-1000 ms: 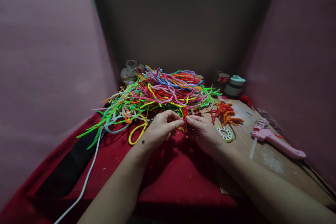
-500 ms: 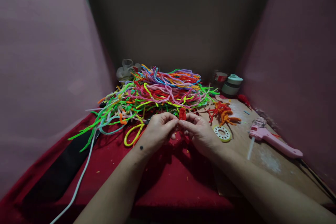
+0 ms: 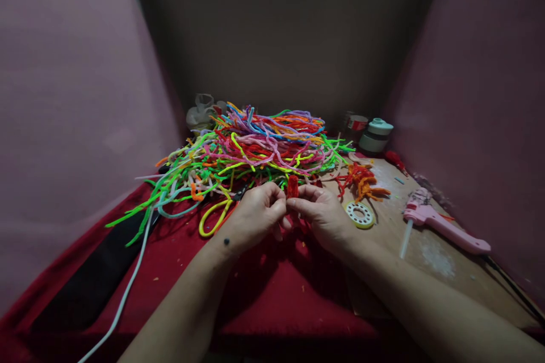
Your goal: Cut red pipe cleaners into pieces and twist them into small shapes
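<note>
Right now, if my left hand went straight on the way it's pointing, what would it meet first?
Likely the red fuzzy piece, then your right hand just beyond, though depth is unclear.

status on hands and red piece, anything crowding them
Right hand pinching red piece, upright; left hand curled beside it, grip hidden. Pile close beyond.

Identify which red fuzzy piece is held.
The red piece upright in the right hand; the red ones in the big pile and the orange-and-red bundle lie unheld.
</note>
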Demonstrator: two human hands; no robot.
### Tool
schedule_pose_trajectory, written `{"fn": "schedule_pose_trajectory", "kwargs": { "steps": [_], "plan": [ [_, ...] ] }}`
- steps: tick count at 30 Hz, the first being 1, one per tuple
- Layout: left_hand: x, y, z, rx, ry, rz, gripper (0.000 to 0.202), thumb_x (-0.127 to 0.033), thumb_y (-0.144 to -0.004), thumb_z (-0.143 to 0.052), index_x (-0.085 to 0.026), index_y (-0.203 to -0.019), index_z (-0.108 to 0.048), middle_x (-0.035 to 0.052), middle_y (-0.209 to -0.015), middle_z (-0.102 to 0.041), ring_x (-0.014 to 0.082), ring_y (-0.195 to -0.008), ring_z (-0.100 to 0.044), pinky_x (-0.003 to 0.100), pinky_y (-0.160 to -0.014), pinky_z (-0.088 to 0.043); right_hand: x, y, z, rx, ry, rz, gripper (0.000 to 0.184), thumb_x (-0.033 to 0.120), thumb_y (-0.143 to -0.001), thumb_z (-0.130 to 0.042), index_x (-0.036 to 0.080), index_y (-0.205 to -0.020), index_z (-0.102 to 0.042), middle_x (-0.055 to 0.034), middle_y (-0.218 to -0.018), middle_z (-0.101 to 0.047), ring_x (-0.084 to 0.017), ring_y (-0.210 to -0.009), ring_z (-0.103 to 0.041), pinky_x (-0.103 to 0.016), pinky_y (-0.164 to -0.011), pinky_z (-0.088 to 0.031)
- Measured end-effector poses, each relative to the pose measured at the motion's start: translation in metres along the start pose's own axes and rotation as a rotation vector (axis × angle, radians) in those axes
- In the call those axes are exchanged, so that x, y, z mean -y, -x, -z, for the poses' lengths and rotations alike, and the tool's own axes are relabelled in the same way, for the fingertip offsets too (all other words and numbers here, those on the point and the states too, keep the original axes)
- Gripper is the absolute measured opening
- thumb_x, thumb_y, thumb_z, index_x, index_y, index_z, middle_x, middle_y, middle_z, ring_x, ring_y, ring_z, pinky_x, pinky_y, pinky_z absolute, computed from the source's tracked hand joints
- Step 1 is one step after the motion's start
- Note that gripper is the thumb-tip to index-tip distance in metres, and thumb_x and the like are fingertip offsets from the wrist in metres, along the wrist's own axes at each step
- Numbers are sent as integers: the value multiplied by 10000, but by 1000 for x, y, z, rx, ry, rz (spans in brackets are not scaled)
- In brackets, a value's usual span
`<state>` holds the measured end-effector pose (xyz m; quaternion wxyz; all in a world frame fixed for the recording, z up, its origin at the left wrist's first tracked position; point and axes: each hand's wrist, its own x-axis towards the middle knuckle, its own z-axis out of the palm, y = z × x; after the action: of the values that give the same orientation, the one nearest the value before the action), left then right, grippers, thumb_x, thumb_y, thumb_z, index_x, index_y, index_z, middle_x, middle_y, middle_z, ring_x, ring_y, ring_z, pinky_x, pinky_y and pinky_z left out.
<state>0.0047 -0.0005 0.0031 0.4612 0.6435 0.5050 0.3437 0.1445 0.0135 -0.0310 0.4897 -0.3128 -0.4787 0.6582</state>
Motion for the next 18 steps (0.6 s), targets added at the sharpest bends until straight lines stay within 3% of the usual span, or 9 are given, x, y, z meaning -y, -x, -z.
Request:
{"fn": "schedule_pose_trajectory", "kwargs": {
  "steps": [14,18],
  "plan": [
    [-4,2,8,93,-59,55,65,-207,-774,-448,-180,-716,-438,-10,-534,-614,128,-416,-574,220,-441,-420,3,2,1,-25,-27,-76,170,238,-629,-712,145,-657,-573,35,-514,-538,-65,-408,-427,-206,-401,-292],
    [-5,1,12,-31,-88,-38,91,-234,-745,-524,-147,-721,-539,-8,-605,-605,99,-508,-553,208,-510,-422,6,4,-2,-41,11,-72,183,262,-631,-706,149,-649,-563,40,-516,-536,-60,-413,-411,-205,-404,-285]
  ]
}}
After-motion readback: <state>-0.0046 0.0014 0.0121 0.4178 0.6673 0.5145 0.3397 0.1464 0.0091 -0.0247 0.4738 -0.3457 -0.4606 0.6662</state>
